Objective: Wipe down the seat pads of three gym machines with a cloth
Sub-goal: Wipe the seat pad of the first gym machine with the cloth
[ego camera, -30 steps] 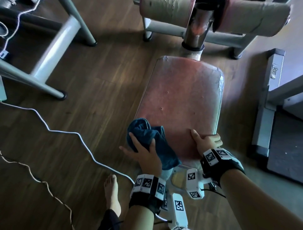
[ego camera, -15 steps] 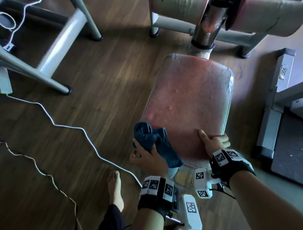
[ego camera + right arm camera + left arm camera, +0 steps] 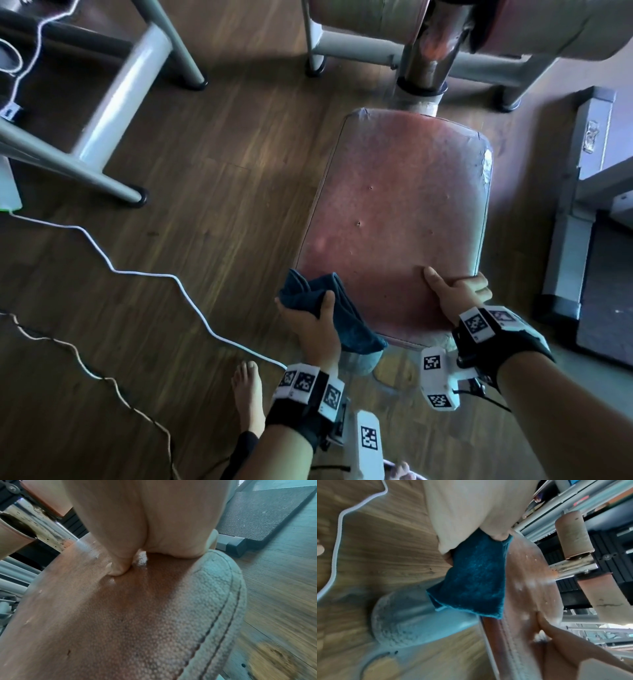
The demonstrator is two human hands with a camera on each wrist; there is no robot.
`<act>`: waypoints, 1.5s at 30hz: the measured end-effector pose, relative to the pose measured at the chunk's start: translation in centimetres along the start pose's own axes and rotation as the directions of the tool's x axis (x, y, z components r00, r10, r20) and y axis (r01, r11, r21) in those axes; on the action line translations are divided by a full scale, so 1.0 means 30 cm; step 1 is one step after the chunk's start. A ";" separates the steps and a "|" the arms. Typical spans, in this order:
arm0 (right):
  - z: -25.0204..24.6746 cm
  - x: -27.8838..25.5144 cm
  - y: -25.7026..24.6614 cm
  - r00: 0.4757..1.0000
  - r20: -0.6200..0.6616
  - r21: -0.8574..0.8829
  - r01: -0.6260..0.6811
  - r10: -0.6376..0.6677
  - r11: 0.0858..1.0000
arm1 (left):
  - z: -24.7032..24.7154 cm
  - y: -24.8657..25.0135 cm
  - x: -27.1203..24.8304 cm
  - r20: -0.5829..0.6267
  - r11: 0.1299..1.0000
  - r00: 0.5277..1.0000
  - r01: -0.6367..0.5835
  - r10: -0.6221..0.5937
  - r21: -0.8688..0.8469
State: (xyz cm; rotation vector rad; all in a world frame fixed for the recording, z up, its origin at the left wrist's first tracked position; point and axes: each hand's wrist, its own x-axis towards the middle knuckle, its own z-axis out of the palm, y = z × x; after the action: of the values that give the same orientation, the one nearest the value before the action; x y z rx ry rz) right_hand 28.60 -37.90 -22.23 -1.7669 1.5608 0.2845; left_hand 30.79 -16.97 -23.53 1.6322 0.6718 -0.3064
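1. Two hands are at the near end of the seat pad [image 3: 394, 219], as in the earlier frames. The left hand [image 3: 315, 329] has drawn back towards the near left corner since a second ago, bringing the cloth [image 3: 329, 308] with it; its fingers, spread then, now curl round the bunched fabric with the thumb on top.
2. The right hand [image 3: 455, 294] has kept its hold on the near right corner: thumb pressed flat on the top surface, fingers wrapped over the side edge.
3. The cloth is dark teal and terry-like. It is crumpled at the grip, and one loose end trails across the pad's near left corner and hangs past its front edge.
4. The seat pad is reddish-brown and textured, with a few small punctures. Its edges are worn pale, with stitched piping along them, and the far right corner is torn.
5. Its long axis runs away from the person, and the far end meets a chrome post [image 3: 428, 51].
6. A white cable [image 3: 144, 272] crosses the wooden floor [image 3: 205, 171] to the left.
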 end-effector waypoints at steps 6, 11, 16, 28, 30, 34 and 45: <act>0.001 0.008 0.009 1.000 -0.002 0.027 0.024 -0.024 0.999 | -0.060 0.096 0.107 0.090 0.941 0.960 -0.277 0.264 0.193; 0.015 -0.004 0.013 0.997 -0.060 0.050 0.057 -0.054 0.997 | -0.021 0.272 0.200 0.371 0.590 0.727 -0.686 0.578 0.425; -0.003 -0.045 0.055 0.987 -0.022 0.146 0.164 -0.162 0.976 | 0.140 0.438 0.165 0.654 0.406 0.514 -0.854 0.555 0.326; -0.100 -0.246 0.321 0.886 0.106 0.070 0.446 -0.451 0.892 | 0.088 0.382 0.049 0.917 -0.262 0.399 -0.887 -0.021 0.381; -0.118 -0.262 0.310 0.881 0.129 0.042 0.454 -0.455 0.890 | 0.062 0.379 0.061 0.905 -0.202 0.423 -0.884 0.034 0.421; -0.139 -0.281 0.291 0.892 0.168 0.000 0.425 -0.419 0.905 | 0.067 0.389 0.037 0.921 -0.242 0.385 -0.890 0.059 0.387; -0.181 -0.253 0.260 0.942 0.193 -0.019 0.282 -0.273 0.959 | 0.074 0.384 -0.005 0.929 0.095 0.304 -0.952 0.210 0.290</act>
State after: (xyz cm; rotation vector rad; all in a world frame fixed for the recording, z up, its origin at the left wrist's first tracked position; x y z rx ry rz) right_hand 17.98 -35.50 -16.79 -1.9091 1.1635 0.3410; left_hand 37.78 -19.71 -14.51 2.3443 -1.2121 -0.5875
